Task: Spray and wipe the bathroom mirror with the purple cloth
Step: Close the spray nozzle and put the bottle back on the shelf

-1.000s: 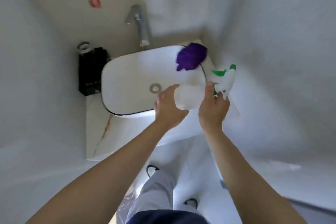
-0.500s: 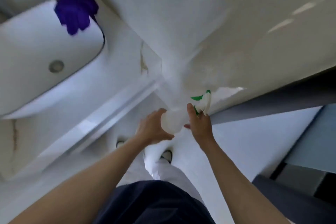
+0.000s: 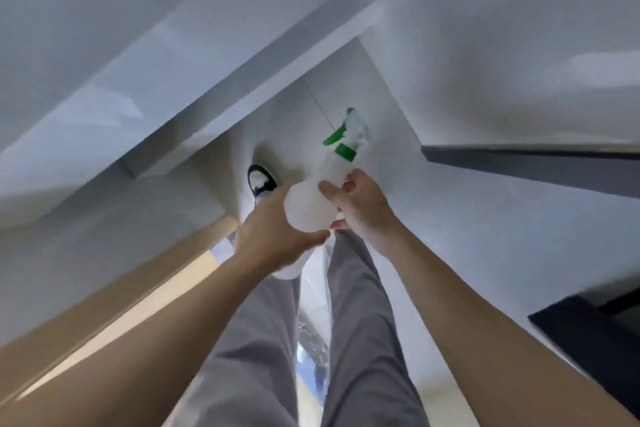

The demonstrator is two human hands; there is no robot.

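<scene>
Holding the spray bottle in both hands above the floor, well before any spraying.

Left of the bottle, a black-and-white shoe stands on pale floor below a long white ledge. The left hand cups the bottle's round base, fingers curled under it; the bottle tilts its green-collared trigger head up and away; just right of it, the right hand wraps fingers round the neck. Neither the mirror nor the purple cloth is in view. This looks like the fetching or readying step. Next, I judge, the person must face the mirror, aim the nozzle and put a finger on the trigger.
</scene>
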